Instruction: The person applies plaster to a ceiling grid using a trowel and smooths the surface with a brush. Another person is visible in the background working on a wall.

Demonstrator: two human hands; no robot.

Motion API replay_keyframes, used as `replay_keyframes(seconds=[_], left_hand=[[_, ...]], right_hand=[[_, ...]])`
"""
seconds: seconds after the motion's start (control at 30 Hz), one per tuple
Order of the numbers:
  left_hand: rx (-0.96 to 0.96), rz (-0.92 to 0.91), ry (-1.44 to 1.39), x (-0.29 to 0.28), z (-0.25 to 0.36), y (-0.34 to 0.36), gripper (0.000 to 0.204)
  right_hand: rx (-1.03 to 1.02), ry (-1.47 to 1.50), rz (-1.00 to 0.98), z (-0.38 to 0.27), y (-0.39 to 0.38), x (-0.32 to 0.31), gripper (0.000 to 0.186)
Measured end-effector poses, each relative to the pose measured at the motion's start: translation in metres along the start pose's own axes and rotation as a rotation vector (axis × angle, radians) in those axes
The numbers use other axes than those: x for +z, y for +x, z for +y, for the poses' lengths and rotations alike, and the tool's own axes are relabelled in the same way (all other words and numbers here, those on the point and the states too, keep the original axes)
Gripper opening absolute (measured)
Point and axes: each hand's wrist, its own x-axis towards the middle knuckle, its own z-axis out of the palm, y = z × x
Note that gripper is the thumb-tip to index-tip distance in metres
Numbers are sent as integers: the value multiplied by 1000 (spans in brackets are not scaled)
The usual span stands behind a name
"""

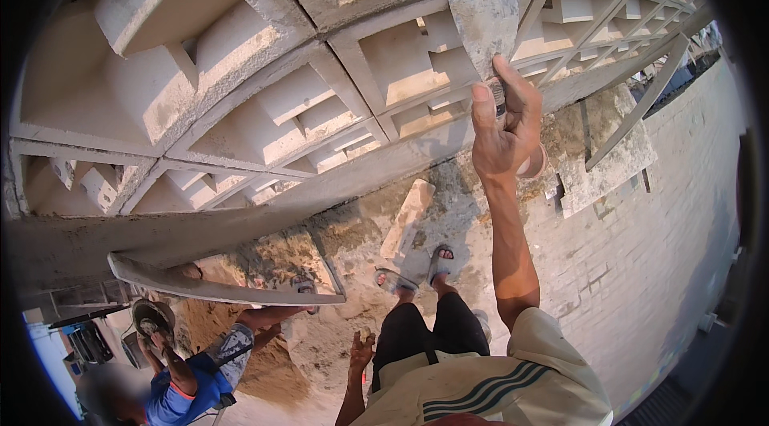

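My right hand (509, 137) is raised in front of a wall of pale openwork concrete blocks (188, 155). It is closed round the handle of a putty knife, thumb and forefinger up near the blade. The wide, pale-smeared blade of the putty knife (487, 21) points up and overlaps a block's frame; I cannot tell whether it touches. My left hand (361, 351) hangs low beside my left thigh, its fingers curled in. What it holds, if anything, is too small to make out.
A pale slab (408, 218) lies by my sandalled feet. At lower left, a person in blue (180, 386) holds a round, dark container (152, 315) beyond a long board (228, 290). Stained boards (609, 161) and a slanting post (641, 105) stand at right.
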Motion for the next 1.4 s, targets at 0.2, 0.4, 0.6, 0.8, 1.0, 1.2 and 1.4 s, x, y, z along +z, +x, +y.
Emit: replay_keyframes(seconds=[0.2,0.4,0.6,0.8,1.0,1.2,1.4], left_hand=[[32,-62,-126,-4,-8,6,86],[-94,19,-806,-9,12,1,28],[117,116,138,-40,-15,10,47],[-299,80,-269,-61,92,13,58],[-164,124,-417,-80,124,17,53],[-160,94,-443,-96,139,14,50],[-154,104,-427,-104,124,16,47]], right_hand=[[-6,34,-4,-11,-18,23,41],[-55,-15,-40,-22,-29,40,43],[-28,-72,2,-20,-34,48,48],[145,52,-35,-36,-43,64,48],[119,30,-20,-45,-49,79,47],[96,-70,-51,-44,-66,84,44],[89,-70,-10,-46,-66,88,44]])
